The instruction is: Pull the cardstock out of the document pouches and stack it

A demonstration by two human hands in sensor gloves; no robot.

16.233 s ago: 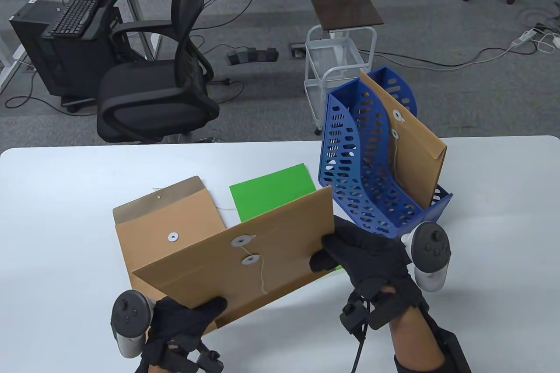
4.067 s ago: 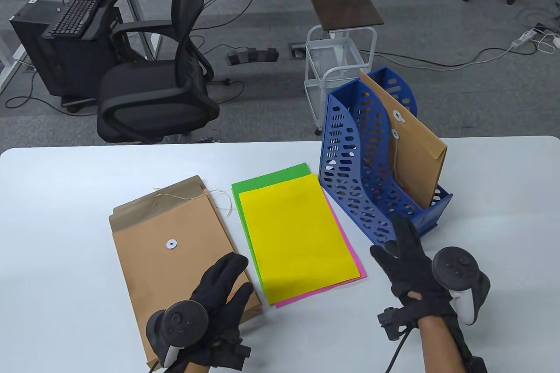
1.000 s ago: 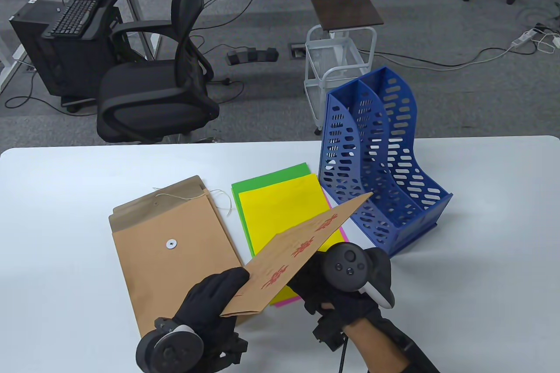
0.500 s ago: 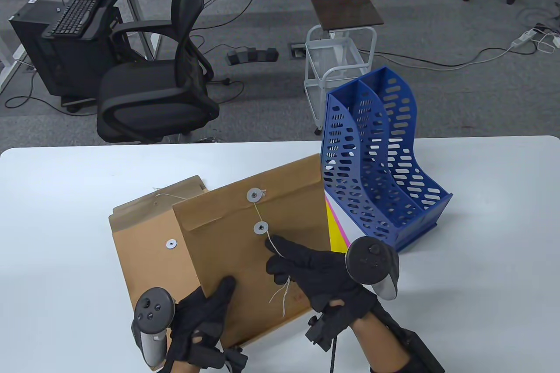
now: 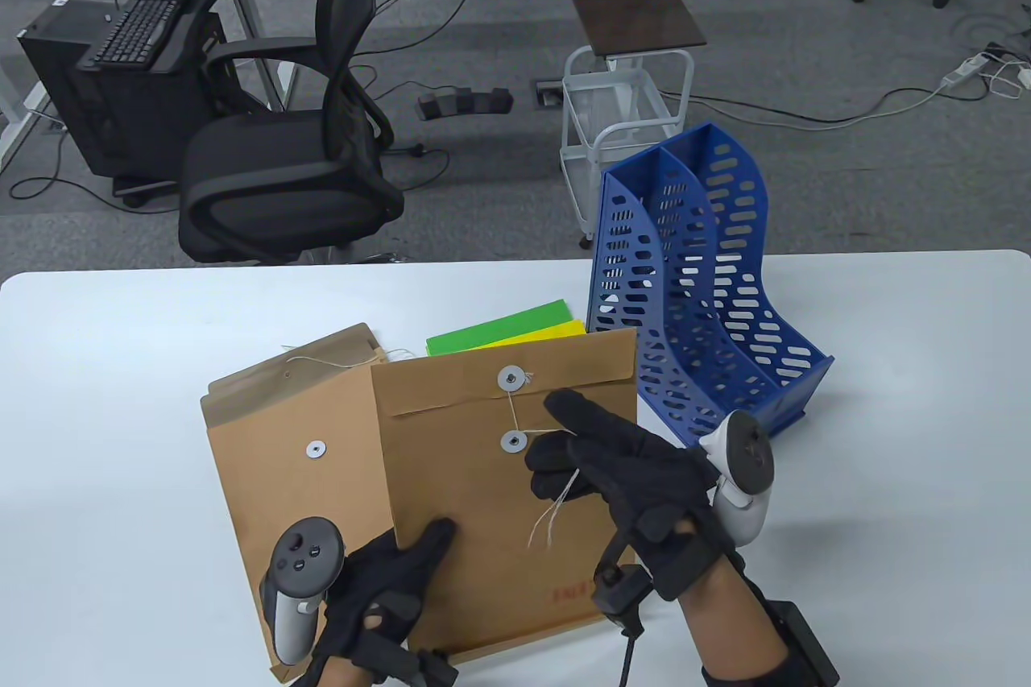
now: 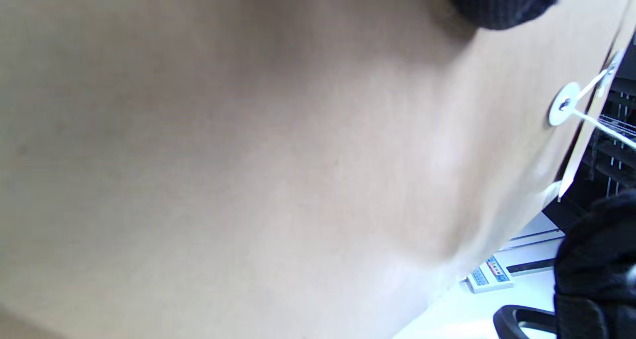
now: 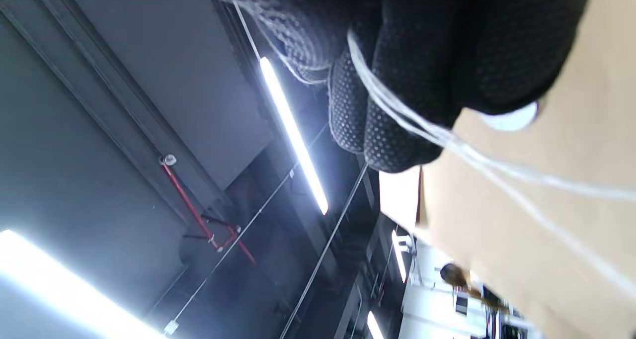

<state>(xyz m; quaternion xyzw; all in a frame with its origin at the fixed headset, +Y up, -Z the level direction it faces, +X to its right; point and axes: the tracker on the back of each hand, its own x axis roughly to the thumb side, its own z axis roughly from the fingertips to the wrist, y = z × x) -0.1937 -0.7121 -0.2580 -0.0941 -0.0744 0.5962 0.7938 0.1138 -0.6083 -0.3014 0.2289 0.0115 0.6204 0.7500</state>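
My left hand [image 5: 403,574] grips the bottom-left edge of a brown string-tie pouch [image 5: 483,494] and holds it tilted up over the table. My right hand [image 5: 564,449] pinches the pouch's white string [image 5: 556,510] beside the lower button [image 5: 513,441]; the flap is closed. The pouch fills the left wrist view [image 6: 248,155]. In the right wrist view the string [image 7: 447,135] runs across my fingertips [image 7: 397,125]. The cardstock stack [image 5: 515,326] lies behind the pouch; only its green and yellow top edges show.
Flat opened brown pouches [image 5: 290,413] lie on the table to the left, partly under the held one. An empty blue file rack [image 5: 709,300] stands at the right, close to my right hand. An office chair [image 5: 298,155] stands beyond the table's far edge.
The held pouch has shifted right and toward me, uncovering the stack's top edge. My right hand has moved up to the lower button and now pinches the string there.
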